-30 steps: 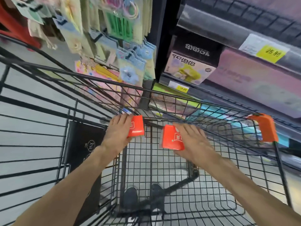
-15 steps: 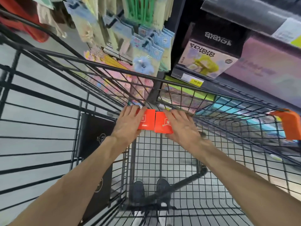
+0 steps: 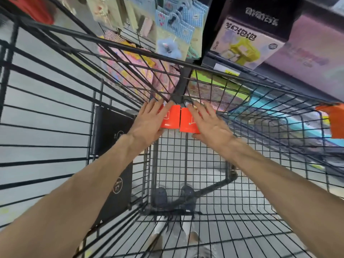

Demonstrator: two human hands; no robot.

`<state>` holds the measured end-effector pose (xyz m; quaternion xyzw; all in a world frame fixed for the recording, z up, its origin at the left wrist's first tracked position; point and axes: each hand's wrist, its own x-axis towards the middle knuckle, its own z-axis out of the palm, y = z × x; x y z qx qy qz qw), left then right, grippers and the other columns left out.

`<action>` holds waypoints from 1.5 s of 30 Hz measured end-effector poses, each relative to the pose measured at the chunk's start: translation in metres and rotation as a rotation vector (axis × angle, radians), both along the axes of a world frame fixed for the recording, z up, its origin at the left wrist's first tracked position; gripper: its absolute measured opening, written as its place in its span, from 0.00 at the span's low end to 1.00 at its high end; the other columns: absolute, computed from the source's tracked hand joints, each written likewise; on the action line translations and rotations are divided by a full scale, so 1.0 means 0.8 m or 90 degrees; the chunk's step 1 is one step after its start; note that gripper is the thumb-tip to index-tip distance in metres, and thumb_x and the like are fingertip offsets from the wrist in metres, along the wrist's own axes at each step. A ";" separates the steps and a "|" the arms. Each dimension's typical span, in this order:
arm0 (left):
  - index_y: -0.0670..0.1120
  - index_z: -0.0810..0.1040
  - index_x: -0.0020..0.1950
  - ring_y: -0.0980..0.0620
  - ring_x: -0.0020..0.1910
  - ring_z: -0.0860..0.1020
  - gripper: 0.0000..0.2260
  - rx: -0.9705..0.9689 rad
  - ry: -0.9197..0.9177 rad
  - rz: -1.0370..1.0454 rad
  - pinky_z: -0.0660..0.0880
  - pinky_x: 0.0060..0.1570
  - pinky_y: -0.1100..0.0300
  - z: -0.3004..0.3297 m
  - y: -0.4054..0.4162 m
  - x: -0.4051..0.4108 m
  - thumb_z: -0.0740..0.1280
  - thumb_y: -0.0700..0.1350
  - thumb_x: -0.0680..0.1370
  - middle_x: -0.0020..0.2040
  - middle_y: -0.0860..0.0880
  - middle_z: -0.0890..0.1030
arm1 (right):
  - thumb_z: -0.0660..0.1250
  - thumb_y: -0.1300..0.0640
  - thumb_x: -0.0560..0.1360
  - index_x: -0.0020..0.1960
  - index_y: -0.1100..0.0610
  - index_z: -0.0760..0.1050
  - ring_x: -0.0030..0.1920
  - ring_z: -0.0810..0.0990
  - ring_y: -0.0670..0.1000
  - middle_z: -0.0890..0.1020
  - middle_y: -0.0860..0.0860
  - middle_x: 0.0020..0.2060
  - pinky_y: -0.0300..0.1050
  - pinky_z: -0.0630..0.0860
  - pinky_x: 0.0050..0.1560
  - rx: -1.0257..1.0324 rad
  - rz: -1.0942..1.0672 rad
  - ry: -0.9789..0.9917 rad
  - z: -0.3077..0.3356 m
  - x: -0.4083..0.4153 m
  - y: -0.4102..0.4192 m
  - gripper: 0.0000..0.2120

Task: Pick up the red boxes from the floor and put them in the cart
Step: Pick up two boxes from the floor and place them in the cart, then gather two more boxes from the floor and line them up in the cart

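Two small red boxes lie side by side, touching, at the far end of the black wire cart's floor (image 3: 186, 157). My left hand (image 3: 149, 123) rests on the left red box (image 3: 172, 118) with its fingers straight and spread. My right hand (image 3: 210, 125) lies the same way over the right red box (image 3: 187, 124), thumb at the box's near edge. Each hand hides the outer half of its box. Both arms reach down into the cart.
The cart's rim (image 3: 130, 47) and wire sides enclose both arms. A black panel (image 3: 109, 131) hangs on the cart's left side and an orange corner cap (image 3: 335, 121) sits at the right. Store shelves with toy boxes (image 3: 242, 45) and hanging packets (image 3: 175, 30) stand just beyond. My shoes (image 3: 173, 198) show through the mesh.
The two boxes, held apart a second ago, came together and went down to the cart's far end. My fingers have straightened and spread over them.
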<state>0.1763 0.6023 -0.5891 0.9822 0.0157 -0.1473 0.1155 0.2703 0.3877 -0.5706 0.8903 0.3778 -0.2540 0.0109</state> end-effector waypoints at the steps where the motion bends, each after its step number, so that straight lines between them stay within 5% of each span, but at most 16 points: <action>1: 0.52 0.44 0.82 0.39 0.80 0.51 0.46 0.002 0.007 -0.004 0.48 0.80 0.43 0.003 0.001 -0.002 0.73 0.48 0.75 0.81 0.41 0.53 | 0.73 0.48 0.76 0.83 0.52 0.41 0.81 0.46 0.60 0.48 0.53 0.82 0.68 0.69 0.69 -0.004 0.007 -0.003 0.003 0.000 -0.002 0.49; 7: 0.50 0.42 0.82 0.43 0.81 0.46 0.42 0.040 0.060 -0.045 0.50 0.80 0.45 0.045 0.001 -0.025 0.69 0.52 0.79 0.82 0.44 0.48 | 0.70 0.45 0.78 0.82 0.49 0.41 0.82 0.41 0.55 0.44 0.51 0.83 0.65 0.66 0.72 0.002 0.045 0.019 0.045 -0.006 -0.023 0.47; 11: 0.49 0.46 0.82 0.45 0.81 0.49 0.39 0.044 0.046 -0.081 0.51 0.79 0.47 0.114 -0.010 -0.038 0.67 0.53 0.79 0.82 0.45 0.51 | 0.68 0.42 0.78 0.82 0.50 0.47 0.81 0.50 0.55 0.53 0.51 0.81 0.61 0.65 0.76 0.007 0.059 0.014 0.112 -0.013 -0.051 0.43; 18: 0.51 0.48 0.82 0.46 0.81 0.50 0.37 0.012 -0.046 -0.176 0.48 0.80 0.48 0.311 -0.071 -0.041 0.62 0.61 0.80 0.82 0.47 0.52 | 0.63 0.36 0.79 0.82 0.48 0.52 0.80 0.56 0.52 0.60 0.51 0.80 0.55 0.55 0.80 0.008 -0.043 -0.035 0.315 -0.046 -0.147 0.39; 23: 0.51 0.48 0.82 0.46 0.81 0.51 0.39 0.015 -0.117 -0.302 0.50 0.79 0.47 0.461 -0.156 -0.015 0.65 0.62 0.79 0.82 0.47 0.54 | 0.64 0.38 0.79 0.81 0.50 0.58 0.78 0.62 0.52 0.65 0.52 0.79 0.49 0.60 0.76 0.046 -0.156 -0.115 0.477 -0.081 -0.253 0.35; 27: 0.50 0.53 0.81 0.46 0.79 0.57 0.37 0.004 -0.169 -0.370 0.56 0.77 0.46 0.567 -0.247 0.016 0.62 0.65 0.79 0.81 0.47 0.58 | 0.64 0.38 0.79 0.80 0.53 0.60 0.71 0.72 0.56 0.72 0.54 0.73 0.51 0.70 0.68 0.039 -0.235 -0.179 0.585 -0.111 -0.356 0.35; 33: 0.50 0.52 0.82 0.46 0.79 0.57 0.36 -0.029 -0.279 -0.496 0.56 0.78 0.49 0.685 -0.406 0.020 0.60 0.64 0.80 0.81 0.47 0.58 | 0.61 0.31 0.77 0.80 0.49 0.59 0.74 0.69 0.56 0.70 0.53 0.74 0.53 0.68 0.73 0.035 -0.387 -0.302 0.697 -0.178 -0.532 0.38; 37: 0.51 0.52 0.82 0.46 0.80 0.55 0.36 -0.033 -0.323 -0.570 0.56 0.78 0.46 0.734 -0.540 0.004 0.58 0.66 0.80 0.81 0.48 0.57 | 0.54 0.22 0.71 0.80 0.47 0.57 0.75 0.68 0.54 0.69 0.51 0.75 0.50 0.68 0.73 0.101 -0.506 -0.327 0.734 -0.241 -0.652 0.45; 40: 0.50 0.54 0.81 0.45 0.79 0.57 0.36 -0.034 -0.360 -0.636 0.57 0.77 0.46 0.761 -0.662 -0.011 0.58 0.67 0.79 0.80 0.47 0.59 | 0.60 0.27 0.74 0.80 0.46 0.57 0.74 0.68 0.54 0.69 0.50 0.75 0.51 0.67 0.72 0.113 -0.570 -0.369 0.750 -0.298 -0.748 0.41; 45: 0.50 0.53 0.81 0.49 0.79 0.57 0.36 -0.048 -0.398 -0.722 0.56 0.77 0.49 0.783 -0.878 -0.055 0.57 0.67 0.79 0.81 0.49 0.58 | 0.56 0.24 0.72 0.80 0.50 0.58 0.73 0.69 0.58 0.71 0.54 0.73 0.56 0.67 0.73 0.052 -0.656 -0.403 0.778 -0.394 -0.912 0.45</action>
